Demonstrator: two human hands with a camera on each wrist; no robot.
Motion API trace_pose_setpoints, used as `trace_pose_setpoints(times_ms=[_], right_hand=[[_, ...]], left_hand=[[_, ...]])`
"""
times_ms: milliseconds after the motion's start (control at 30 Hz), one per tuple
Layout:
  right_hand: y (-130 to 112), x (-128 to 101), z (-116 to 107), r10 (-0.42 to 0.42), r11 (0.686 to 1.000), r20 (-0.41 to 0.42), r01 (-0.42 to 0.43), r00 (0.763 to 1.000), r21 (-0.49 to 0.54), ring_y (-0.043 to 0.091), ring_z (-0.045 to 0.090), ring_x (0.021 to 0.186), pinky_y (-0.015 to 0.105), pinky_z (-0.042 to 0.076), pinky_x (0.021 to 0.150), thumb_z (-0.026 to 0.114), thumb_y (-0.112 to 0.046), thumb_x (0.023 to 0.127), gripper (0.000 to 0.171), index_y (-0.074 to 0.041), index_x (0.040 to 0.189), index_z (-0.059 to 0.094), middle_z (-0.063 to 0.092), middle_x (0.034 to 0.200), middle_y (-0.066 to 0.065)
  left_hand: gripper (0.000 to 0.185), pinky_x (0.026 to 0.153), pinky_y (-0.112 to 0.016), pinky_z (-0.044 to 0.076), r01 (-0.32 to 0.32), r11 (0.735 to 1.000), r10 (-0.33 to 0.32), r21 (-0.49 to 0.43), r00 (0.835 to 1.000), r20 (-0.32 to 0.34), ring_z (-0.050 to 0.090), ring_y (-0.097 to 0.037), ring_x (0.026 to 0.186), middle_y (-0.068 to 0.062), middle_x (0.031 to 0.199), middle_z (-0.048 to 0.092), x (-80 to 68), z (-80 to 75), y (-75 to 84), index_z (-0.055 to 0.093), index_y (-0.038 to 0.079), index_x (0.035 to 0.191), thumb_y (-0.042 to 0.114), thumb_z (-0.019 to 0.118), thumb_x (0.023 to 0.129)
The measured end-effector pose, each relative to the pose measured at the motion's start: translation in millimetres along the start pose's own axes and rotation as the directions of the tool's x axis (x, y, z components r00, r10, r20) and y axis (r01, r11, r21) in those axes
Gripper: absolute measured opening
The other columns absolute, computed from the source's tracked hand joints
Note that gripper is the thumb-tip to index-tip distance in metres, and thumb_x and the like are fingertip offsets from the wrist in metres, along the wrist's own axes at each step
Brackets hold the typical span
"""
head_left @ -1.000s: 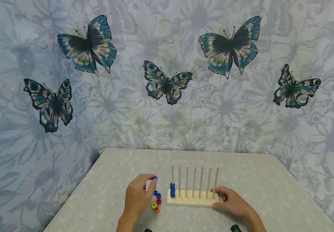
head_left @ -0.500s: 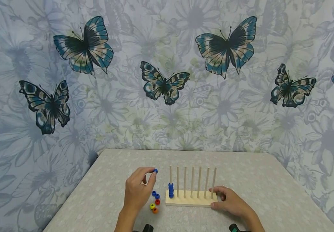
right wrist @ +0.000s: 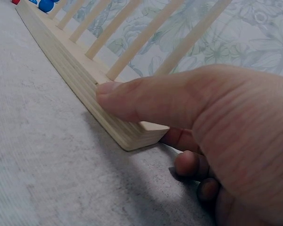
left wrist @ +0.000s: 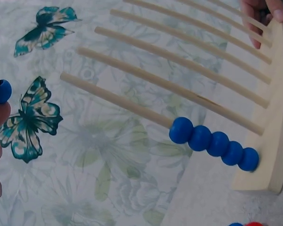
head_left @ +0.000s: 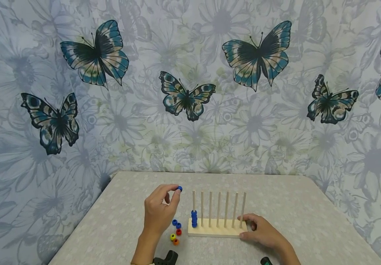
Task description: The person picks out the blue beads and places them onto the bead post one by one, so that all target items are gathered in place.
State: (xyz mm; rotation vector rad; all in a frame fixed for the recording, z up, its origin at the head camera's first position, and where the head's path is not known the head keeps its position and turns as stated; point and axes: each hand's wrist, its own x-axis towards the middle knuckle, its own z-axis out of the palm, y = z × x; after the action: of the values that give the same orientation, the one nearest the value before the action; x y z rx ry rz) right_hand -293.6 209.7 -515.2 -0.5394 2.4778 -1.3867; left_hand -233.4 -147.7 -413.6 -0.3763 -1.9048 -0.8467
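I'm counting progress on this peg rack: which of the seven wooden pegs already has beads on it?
Only the leftmost peg, nearest the left hand, carries beads: a stack of five blue beads at its foot. The other six are bare.

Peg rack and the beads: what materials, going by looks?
Pale seven-peg rack: apparently unfinished light wood, matte, with layered lines along the base edge in the right wrist view. Small round blue beads on the end peg: uniform colour, soft sheen; painted wood or plastic, can't tell.

A grey mottled table [head_left: 309,221] stands against a pale floral wall [head_left: 210,129] patterned with teal and black butterflies [head_left: 256,55], evenly lit
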Motion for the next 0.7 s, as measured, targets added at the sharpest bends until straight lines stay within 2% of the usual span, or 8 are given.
trace_pose_setpoints(times_ms=[133, 300, 700], right_hand=[[-1, -1, 1, -0.002, 1.0, -0.001, 0.002, 1.0, 0.005, 0.015, 0.041, 0.075, 0.024, 0.037, 0.059, 0.084, -0.029, 0.08, 0.056, -0.012, 0.13, 0.065, 0.051, 0.089, 0.006], [-1, 0, 2, 0.007, 1.0, -0.009, -0.007, 1.0, -0.007, 0.015, 0.041, 0.075, 0.024, 0.036, 0.06, 0.084, -0.03, 0.079, 0.057, -0.013, 0.13, 0.065, 0.05, 0.088, 0.006], [-2, 0, 1, 0.009, 1.0, -0.019, -0.009, 1.0, -0.019, 0.014, 0.041, 0.074, 0.024, 0.035, 0.059, 0.084, -0.03, 0.079, 0.056, -0.014, 0.129, 0.066, 0.049, 0.085, 0.005]], left_hand=[[0.012, 0.048, -0.011, 0.03, -0.02, 0.999, 0.019, -0.036, 1.0, -0.023, 0.047, -0.008, 0.059, 0.005, 0.089, 0.073, 2.8, 3.5, 1.2, 0.076, 0.017, 0.101, 0.016, 0.075, 0.09], [0.012, 0.047, -0.012, 0.031, -0.01, 0.997, 0.007, -0.071, 0.999, -0.031, 0.047, -0.007, 0.061, 0.004, 0.091, 0.074, 4.5, 7.5, 2.4, 0.075, 0.017, 0.101, 0.016, 0.075, 0.09], [0.012, 0.049, -0.013, 0.035, 0.013, 0.996, -0.016, -0.086, 0.999, -0.028, 0.049, -0.008, 0.061, 0.004, 0.094, 0.075, 10.3, 15.9, 9.1, 0.075, 0.017, 0.103, 0.019, 0.074, 0.091]])
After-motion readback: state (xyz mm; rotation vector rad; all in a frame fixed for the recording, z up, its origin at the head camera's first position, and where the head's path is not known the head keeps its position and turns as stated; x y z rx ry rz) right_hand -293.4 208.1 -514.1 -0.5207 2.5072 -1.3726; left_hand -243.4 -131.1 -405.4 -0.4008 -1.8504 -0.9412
